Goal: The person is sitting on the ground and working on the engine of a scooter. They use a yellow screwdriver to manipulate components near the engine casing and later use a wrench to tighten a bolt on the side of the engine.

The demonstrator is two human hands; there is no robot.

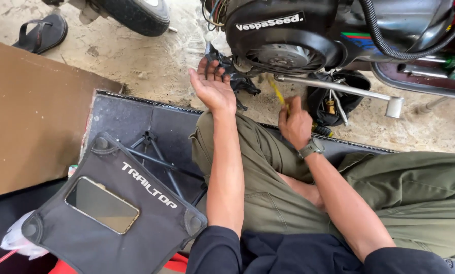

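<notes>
My left hand (211, 83) is held palm up with fingers apart just below the scooter's black engine cover (281, 30), holding nothing that I can see. My right hand (294, 122), with a watch on its wrist, is closed around a yellow-handled tool (276, 91) whose shaft points up toward the engine's underside. A chrome kick-start lever (339, 89) runs to the right just behind the tool. I sit on the ground in olive trousers, knees bent.
A small black folding stool (151, 223) with a phone (101, 204) lying on it stands at my left on a dark mat (126, 116). A black tool bag (334, 104), a tyre (136, 15), a sandal (42, 33) and a brown board (29, 116) lie around.
</notes>
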